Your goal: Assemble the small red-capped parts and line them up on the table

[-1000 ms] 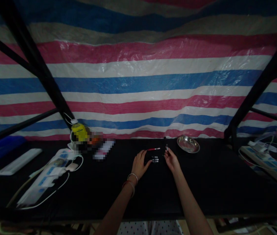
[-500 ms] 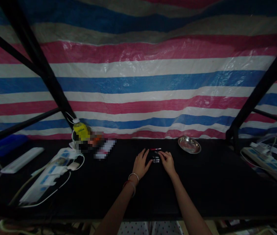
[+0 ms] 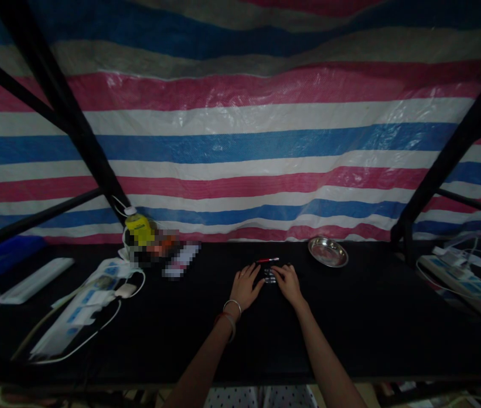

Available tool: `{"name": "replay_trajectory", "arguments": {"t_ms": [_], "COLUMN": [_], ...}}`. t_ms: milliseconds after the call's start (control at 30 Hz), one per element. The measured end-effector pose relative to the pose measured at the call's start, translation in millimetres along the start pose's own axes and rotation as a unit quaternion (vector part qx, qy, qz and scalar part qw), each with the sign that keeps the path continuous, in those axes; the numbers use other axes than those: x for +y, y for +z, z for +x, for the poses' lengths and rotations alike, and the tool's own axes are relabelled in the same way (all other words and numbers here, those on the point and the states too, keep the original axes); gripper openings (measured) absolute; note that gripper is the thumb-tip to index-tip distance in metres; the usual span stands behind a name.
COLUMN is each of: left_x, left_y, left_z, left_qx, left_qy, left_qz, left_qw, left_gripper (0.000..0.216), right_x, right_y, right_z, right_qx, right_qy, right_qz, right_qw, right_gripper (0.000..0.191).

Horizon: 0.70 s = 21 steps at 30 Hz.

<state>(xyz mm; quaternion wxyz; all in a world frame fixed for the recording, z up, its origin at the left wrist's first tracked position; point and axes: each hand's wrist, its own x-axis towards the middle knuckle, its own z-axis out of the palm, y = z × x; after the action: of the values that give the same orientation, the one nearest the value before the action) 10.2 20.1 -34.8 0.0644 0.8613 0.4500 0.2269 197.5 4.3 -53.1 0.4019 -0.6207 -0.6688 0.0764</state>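
Two small silvery, shiny cylinder-like pieces [image 3: 270, 280] lie close together on the black table [image 3: 351, 328], between my two hands. They are too small and dark to name surely. My left hand [image 3: 244, 286] rests at their left, fingers stretched and apart, the thumb pointing at them. On the other side, my right hand [image 3: 290, 284] has its thumb and fingertips at the right ends of the pieces, with the fingers spread over the tabletop. Just beyond the fingertips lies a slim red pen-like stick [image 3: 268, 260] with a silvery end.
A round metal dish [image 3: 328, 252] stands at the back right. Power strips with cables [image 3: 81, 306] lie at the left, another power strip [image 3: 470, 283] at the right. A yellow bottle [image 3: 140, 228] stands at the back left. Black frame posts and a striped sheet [image 3: 244, 147] enclose the table.
My right hand has come slightly nearer to me, and its fingers have loosened from a small silvery piece, which now lies by the other. My left fingers have drawn back from the red stick.
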Motion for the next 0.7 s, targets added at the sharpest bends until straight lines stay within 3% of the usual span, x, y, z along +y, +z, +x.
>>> {"name": "replay_trajectory", "arguments": {"t_ms": [333, 567, 700], "left_x": [1, 0, 0], "left_y": [0, 0, -1], "left_z": [-1, -1, -1], "left_qx": [-0.003, -0.001, -0.004], "left_qy": [-0.022, -0.027, -0.030], "left_qz": [0.005, -0.003, -0.005], "left_qw": [1.000, 1.000, 1.000], "left_gripper": [0.047, 0.048, 0.049], "right_x": [3, 8, 10], "right_y": [0, -6, -11], "right_z": [-1, -3, -3], "right_qx": [0.120, 0.203, 0.217], "right_qy": [0.046, 0.117, 0.108], "right_qz": [0.077, 0.176, 0.155], "right_qw": [0.989, 0.956, 0.958], "right_gripper": [0.037, 0.040, 0.040]}}
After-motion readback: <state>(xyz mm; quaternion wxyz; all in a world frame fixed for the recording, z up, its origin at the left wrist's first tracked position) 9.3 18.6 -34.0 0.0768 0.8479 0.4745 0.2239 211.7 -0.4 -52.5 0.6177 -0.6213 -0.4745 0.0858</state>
